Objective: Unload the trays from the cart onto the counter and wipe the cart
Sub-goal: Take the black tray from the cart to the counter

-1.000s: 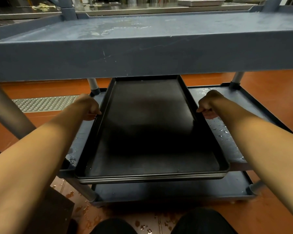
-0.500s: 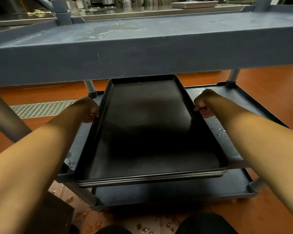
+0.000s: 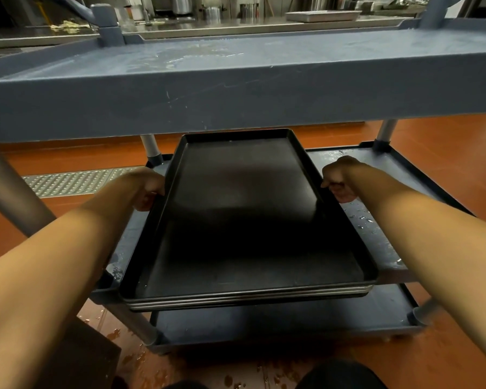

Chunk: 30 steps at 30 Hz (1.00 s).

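Observation:
A stack of black trays (image 3: 244,220) lies on the middle shelf (image 3: 376,228) of the blue-grey cart, its near end sticking out past the shelf's front edge. My left hand (image 3: 146,189) grips the stack's left rim, fingers curled under it. My right hand (image 3: 338,178) grips the right rim in the same way. The cart's top shelf (image 3: 236,80) spans the view above the trays and is wet in the middle. The steel counter (image 3: 250,25) runs behind the cart.
A steel pan (image 3: 320,15) sits on the counter at back right. The cart's bottom shelf (image 3: 278,321) lies below the trays. The orange floor (image 3: 460,153) is wet near my feet, with a metal drain grate (image 3: 73,181) at left. Cart posts stand at the corners.
The tray stack has slid slightly toward me with both hands holding its rims; the view has risen a little, showing more of the counter.

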Motion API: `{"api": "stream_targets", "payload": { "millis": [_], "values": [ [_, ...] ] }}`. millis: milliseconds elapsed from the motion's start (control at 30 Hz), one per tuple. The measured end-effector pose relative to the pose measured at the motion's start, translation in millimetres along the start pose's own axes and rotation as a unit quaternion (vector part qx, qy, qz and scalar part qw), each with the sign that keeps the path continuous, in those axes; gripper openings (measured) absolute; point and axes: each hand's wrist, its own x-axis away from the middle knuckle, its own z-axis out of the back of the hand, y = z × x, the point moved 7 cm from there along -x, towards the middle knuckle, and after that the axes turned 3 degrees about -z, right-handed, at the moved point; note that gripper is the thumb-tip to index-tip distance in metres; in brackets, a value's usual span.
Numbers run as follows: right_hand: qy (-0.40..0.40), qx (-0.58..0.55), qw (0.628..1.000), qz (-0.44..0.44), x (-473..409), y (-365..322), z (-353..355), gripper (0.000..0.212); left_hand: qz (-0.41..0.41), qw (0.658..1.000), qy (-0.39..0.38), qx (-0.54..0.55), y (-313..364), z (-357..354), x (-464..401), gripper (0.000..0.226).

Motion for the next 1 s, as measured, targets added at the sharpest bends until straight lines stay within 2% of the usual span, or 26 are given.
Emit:
{"api": "stream_targets", "payload": {
  "millis": [133,200,267,333,467,600,733,800,1000],
  "values": [
    [-0.022,0.001,1.0,0.002,5,1,2,0.028,-0.002,1.0,0.012,0.009,-4,5,8,0.034],
    [-0.022,-0.004,1.0,0.015,6,-1,4,0.025,-0.009,1.0,0.007,0.005,-1,3,13,0.029],
    [-0.036,-0.022,0.999,0.031,7,-2,2,0.013,-0.016,1.0,0.0,0.013,1,-1,21,0.023],
    [-0.021,-0.048,0.998,0.042,8,-2,6,0.003,-0.02,1.0,-0.004,0.023,0,-1,23,0.026],
    [-0.004,-0.103,0.993,0.05,9,3,7,0.01,-0.017,0.998,-0.01,0.061,-3,-1,27,0.032],
    [-0.024,-0.14,0.989,0.03,1,11,3,0.012,-0.044,0.992,-0.008,0.118,4,-4,34,0.012],
    [-0.058,-0.152,0.987,0.006,4,15,-4,0.006,-0.085,0.972,0.024,0.219,10,1,44,0.017],
    [-0.065,-0.157,0.985,0.006,8,14,-4,0.012,-0.101,0.963,0.029,0.248,14,3,47,0.019],
    [-0.071,-0.199,0.977,0.023,24,8,1,0.015,-0.072,0.943,0.039,0.323,9,3,42,0.027]
  ]
}}
